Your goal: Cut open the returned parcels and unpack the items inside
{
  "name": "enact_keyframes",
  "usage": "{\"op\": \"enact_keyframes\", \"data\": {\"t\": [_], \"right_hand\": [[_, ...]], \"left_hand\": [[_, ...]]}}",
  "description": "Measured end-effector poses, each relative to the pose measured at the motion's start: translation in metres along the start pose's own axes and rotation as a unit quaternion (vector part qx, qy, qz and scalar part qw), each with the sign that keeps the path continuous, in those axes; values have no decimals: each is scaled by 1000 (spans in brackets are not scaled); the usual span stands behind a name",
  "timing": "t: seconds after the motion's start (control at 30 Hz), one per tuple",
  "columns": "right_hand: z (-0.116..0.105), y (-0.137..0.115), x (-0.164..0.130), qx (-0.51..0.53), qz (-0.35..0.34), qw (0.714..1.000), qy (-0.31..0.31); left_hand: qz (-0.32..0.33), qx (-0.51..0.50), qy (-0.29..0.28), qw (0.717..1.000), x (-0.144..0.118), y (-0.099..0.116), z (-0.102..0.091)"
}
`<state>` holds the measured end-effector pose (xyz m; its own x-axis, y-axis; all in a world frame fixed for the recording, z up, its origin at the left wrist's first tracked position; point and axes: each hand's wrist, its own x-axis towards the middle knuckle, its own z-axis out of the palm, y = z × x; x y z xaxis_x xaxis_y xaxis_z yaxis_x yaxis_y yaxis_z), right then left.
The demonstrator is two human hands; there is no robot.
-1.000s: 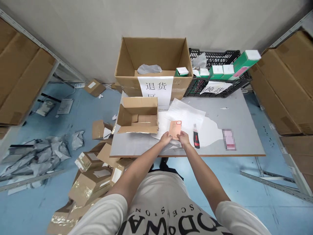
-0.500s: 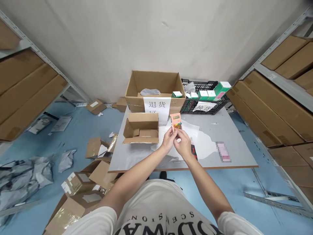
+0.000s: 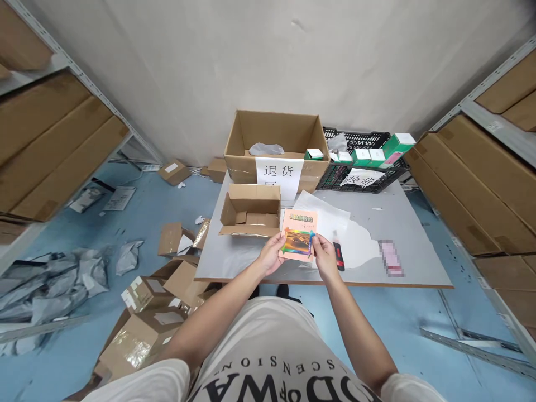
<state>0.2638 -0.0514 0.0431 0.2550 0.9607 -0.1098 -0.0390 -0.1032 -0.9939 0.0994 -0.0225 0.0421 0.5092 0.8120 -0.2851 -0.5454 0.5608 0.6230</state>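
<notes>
Both my hands hold a small pink box (image 3: 298,235) with a colourful picture on its face, raised above the near edge of the grey table (image 3: 410,223). My left hand (image 3: 271,254) grips its left edge and my right hand (image 3: 324,258) grips its right edge. Just behind it stands a small open cardboard box (image 3: 250,211). White sheets of paper (image 3: 335,220) lie under and beyond the pink box. A red and black utility knife (image 3: 339,254) rests on the table right beside my right hand.
A large open carton (image 3: 276,146) with a paper sign and a black crate (image 3: 360,167) of green-and-white boxes stand at the table's back. A blurred pink item (image 3: 391,257) lies at the right. Cartons and grey bags litter the blue floor at left (image 3: 142,312). Shelves of cartons flank both sides.
The pink box was lifted off the table, turned over in both hands, and is now held face up, closer to me. The camera view tilted up.
</notes>
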Motion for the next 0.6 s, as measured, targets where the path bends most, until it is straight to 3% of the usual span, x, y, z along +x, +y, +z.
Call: {"op": "enact_keyframes", "data": {"t": [0.17,0.3,0.43,0.5,0.6], "right_hand": [[0,10,-10,71,67,995,-8],[-4,14,-11,45,52,998,8],[-10,16,-12,-66,-1,996,54],[-10,18,-15,-153,-21,986,63],[-4,19,-21,-254,-64,964,48]], "left_hand": [[-24,-9,-9,1000,-2,-11,-9],[8,50,31,998,5,-21,-16],[122,187,151,963,7,-45,-22],[137,233,154,950,5,-57,-21],[104,220,113,963,2,-68,-10]]}}
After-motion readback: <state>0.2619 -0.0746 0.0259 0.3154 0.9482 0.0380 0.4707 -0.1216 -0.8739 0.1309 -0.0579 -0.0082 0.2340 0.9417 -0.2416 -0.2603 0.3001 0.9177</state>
